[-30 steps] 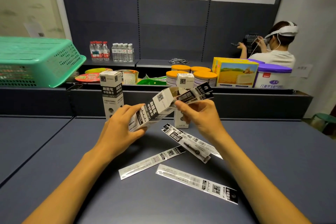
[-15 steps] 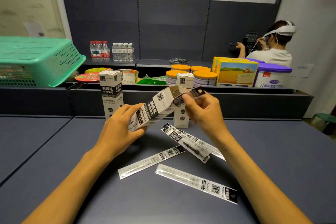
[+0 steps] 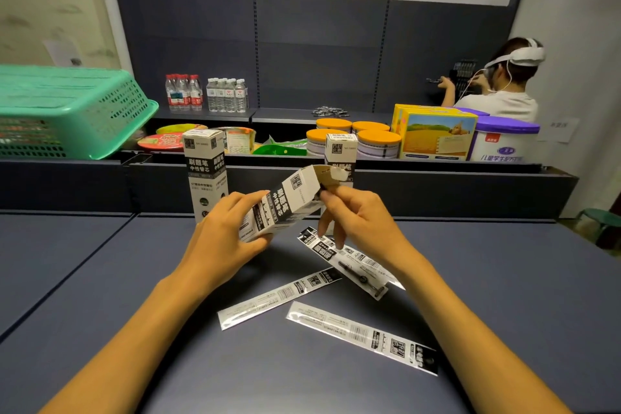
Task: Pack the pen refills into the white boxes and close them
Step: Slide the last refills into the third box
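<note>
My left hand (image 3: 225,235) grips a white box (image 3: 285,203) tilted up to the right, its top flap open. At the box's mouth, my right hand (image 3: 356,218) pinches the dark end of a pen refill pack that is almost wholly inside the box. Several packed refills lie on the dark table: one (image 3: 349,262) under my right hand, one (image 3: 279,299) in the middle, one (image 3: 363,336) nearest me. Two more white boxes stand upright behind: one (image 3: 205,171) at the left, one (image 3: 341,151) partly hidden by the held box.
A green plastic basket (image 3: 67,111) sits on the ledge at the left. Behind the table a trough holds tins with orange lids (image 3: 378,143), a yellow carton (image 3: 437,134) and a purple-lidded tub (image 3: 505,141). Water bottles (image 3: 205,92) stand on a shelf. A person with a headset (image 3: 500,87) works far right.
My right hand has pushed the refill pack down into the held box; a second ago most of it stuck out, now only its end shows. My left hand has kept its hold.
</note>
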Available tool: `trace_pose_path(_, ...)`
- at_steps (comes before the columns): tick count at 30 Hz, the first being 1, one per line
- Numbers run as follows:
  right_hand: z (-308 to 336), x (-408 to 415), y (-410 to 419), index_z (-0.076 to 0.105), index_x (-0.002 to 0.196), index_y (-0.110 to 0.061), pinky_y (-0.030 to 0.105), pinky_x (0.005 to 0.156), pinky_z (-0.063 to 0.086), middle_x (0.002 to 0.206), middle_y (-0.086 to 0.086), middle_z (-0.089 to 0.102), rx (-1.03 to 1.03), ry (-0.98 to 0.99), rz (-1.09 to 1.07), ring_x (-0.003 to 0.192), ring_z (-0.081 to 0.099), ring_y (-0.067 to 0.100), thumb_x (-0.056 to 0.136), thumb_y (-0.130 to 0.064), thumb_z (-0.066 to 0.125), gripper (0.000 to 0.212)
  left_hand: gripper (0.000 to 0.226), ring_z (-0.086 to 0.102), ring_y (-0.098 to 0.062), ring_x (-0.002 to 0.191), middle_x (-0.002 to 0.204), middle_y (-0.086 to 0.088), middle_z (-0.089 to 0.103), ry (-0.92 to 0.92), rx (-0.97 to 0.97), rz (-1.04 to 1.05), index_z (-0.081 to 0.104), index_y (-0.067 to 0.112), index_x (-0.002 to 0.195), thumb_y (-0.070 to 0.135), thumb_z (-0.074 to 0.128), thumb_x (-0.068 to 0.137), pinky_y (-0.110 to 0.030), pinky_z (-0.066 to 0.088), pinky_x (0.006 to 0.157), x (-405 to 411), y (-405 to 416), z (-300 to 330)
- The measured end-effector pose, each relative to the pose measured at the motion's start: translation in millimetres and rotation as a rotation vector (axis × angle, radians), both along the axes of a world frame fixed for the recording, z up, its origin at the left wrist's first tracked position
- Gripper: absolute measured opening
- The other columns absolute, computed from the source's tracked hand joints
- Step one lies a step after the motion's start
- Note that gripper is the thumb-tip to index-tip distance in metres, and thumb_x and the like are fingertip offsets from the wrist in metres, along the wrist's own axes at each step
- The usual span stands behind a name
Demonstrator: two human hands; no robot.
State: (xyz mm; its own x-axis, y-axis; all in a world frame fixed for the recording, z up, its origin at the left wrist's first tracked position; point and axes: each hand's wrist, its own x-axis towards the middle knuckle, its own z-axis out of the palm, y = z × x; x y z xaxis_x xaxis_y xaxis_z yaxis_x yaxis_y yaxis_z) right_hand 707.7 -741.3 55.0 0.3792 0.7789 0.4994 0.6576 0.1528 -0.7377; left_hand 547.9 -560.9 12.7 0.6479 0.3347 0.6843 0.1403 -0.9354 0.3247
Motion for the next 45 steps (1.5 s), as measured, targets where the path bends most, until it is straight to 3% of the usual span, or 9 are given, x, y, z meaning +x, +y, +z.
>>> trace_pose_path(3, 2.6, 2.0, -2.7, 0.066, 0.105, -0.014, 0.023, 0.053, 0.046, 0.077, 0.006, 0.073, 0.014, 0.031, 0.049, 0.044, 0.055, 0.027, 0.101, -0.036, 0.040, 0.034, 0.071, 0.051, -0.011, 0.105, 0.118, 0.003, 0.057, -0.007, 0.003, 0.013, 0.045, 0.026, 0.139, 0.028, 0.079, 0.076, -0.033, 0.054, 0.078, -1.4, 2.9, 0.9)
trace_pose_path(8, 5.5, 19.4, -8.4, 0.063, 0.096, -0.013, 0.018, 0.052, 0.045, 0.072, 0.011, 0.065, 0.201, 0.110, -0.065, 0.050, 0.055, 0.008, 0.099, -0.025, 0.052, 0.016, 0.070, 0.053, -0.016, 0.103, 0.117, 0.002, 0.058, -0.023, -0.003, 0.038, 0.048, 0.024, 0.137, 0.028, 0.080, 0.075, -0.036, 0.054, 0.078, -3.6, 8.7, 2.6)
trace_pose_path(13, -15.3, 35.1, -1.0, 0.067, 0.087, -0.026, 0.030, 0.074, 0.054, 0.097, -0.005, 0.069, -0.475, -0.248, -0.308, 0.089, 0.062, 0.009, 0.088, -0.044, 0.065, 0.019, 0.070, 0.053, -0.015, 0.104, 0.116, 0.001, 0.058, -0.033, -0.016, 0.053, 0.048, 0.023, 0.137, 0.028, 0.080, 0.075, -0.035, 0.053, 0.079, -4.8, 13.2, 3.4)
trace_pose_path(18, -25.0, 29.9, 11.7, 0.068, 0.088, -0.024, 0.028, 0.063, 0.046, 0.106, -0.005, 0.067, -0.749, -0.406, -0.403, 0.090, 0.059, 0.015, 0.077, -0.060, 0.070, 0.038, 0.070, 0.053, -0.015, 0.104, 0.117, 0.002, 0.058, -0.032, -0.025, 0.050, 0.048, 0.024, 0.137, 0.028, 0.080, 0.075, -0.035, 0.053, 0.079, -4.7, 11.4, 2.1)
trace_pose_path(25, -26.7, 28.9, 15.8, 0.071, 0.081, -0.020, 0.033, 0.074, 0.057, 0.088, -0.006, 0.067, -0.764, -0.233, -0.351, 0.082, 0.062, 0.011, 0.077, -0.049, 0.075, 0.029, 0.070, 0.053, -0.015, 0.104, 0.118, 0.003, 0.057, -0.041, -0.032, 0.043, 0.048, 0.024, 0.137, 0.031, 0.080, 0.076, -0.035, 0.053, 0.080, -5.0, 11.9, 2.6)
trace_pose_path(31, -26.4, 31.0, 16.0, 0.066, 0.080, -0.024, 0.036, 0.081, 0.055, 0.089, -0.006, 0.069, -0.673, -0.133, -0.331, 0.087, 0.063, 0.012, 0.077, -0.036, 0.076, 0.016, 0.071, 0.052, -0.013, 0.105, 0.118, 0.004, 0.057, -0.035, -0.027, 0.042, 0.047, 0.025, 0.138, 0.031, 0.080, 0.075, -0.032, 0.053, 0.080, -4.0, 11.2, 2.6)
trace_pose_path(34, -27.0, 31.5, 14.4, 0.071, 0.094, -0.024, 0.035, 0.085, 0.054, 0.095, -0.006, 0.069, -0.647, -0.082, -0.264, 0.093, 0.064, 0.013, 0.081, -0.033, 0.075, 0.016, 0.071, 0.052, -0.013, 0.104, 0.118, 0.004, 0.057, -0.027, -0.024, 0.038, 0.047, 0.026, 0.138, 0.032, 0.080, 0.075, -0.031, 0.052, 0.079, -4.3, 12.1, 1.8)
trace_pose_path(42, -9.5, 31.6, -2.2, 0.075, 0.086, -0.017, 0.025, 0.073, 0.053, 0.092, -0.011, 0.071, -0.468, -0.009, -0.198, 0.084, 0.065, 0.005, 0.091, -0.027, 0.066, 0.015, 0.073, 0.052, -0.012, 0.104, 0.118, 0.006, 0.057, -0.026, -0.022, 0.044, 0.046, 0.029, 0.137, 0.031, 0.081, 0.074, -0.036, 0.055, 0.077, -4.3, 14.9, -1.0)
trace_pose_path(45, -0.2, 32.6, -10.5, 0.074, 0.089, -0.013, 0.019, 0.056, 0.045, 0.087, -0.004, 0.073, -0.385, 0.091, -0.139, 0.062, 0.059, -0.001, 0.091, -0.026, 0.067, 0.015, 0.074, 0.053, -0.014, 0.105, 0.119, 0.005, 0.057, -0.021, -0.023, 0.044, 0.045, 0.030, 0.138, 0.030, 0.082, 0.073, -0.038, 0.056, 0.077, -4.3, 16.1, -2.2)
